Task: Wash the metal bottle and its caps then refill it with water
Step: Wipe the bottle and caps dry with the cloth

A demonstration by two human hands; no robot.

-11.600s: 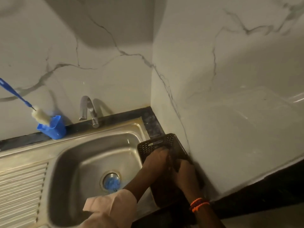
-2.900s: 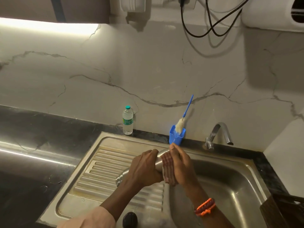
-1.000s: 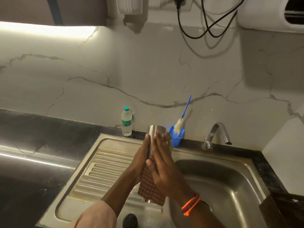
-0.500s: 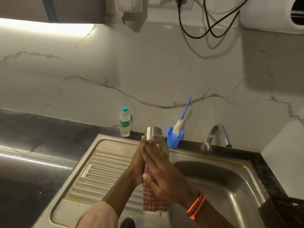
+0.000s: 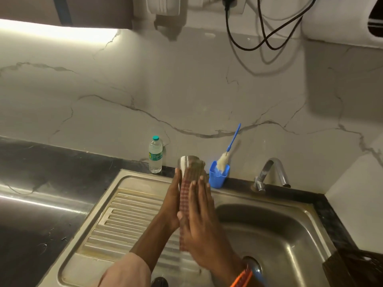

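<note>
The metal bottle (image 5: 187,160) stands upright in the air above the sink's drainboard (image 5: 124,214), its steel end showing on top. A red checked cloth (image 5: 184,195) is wrapped along its side. My left hand (image 5: 171,204) lies flat against the bottle's left side, fingers straight up. My right hand (image 5: 203,224) presses the cloth onto the bottle from the right with straight fingers, an orange band on its wrist. A small black cap (image 5: 159,282) lies on the sink's front edge, partly cut off by the frame.
The sink basin (image 5: 279,235) and tap (image 5: 271,172) are to the right. A blue holder (image 5: 218,179) with a bottle brush (image 5: 223,160) and a plastic water bottle (image 5: 155,156) stand against the marble wall. A dark basket (image 5: 356,266) sits at lower right.
The bottle went from lying sideways in my hands to standing upright. Both palms now slide along it with the cloth, which has ridden higher up the bottle.
</note>
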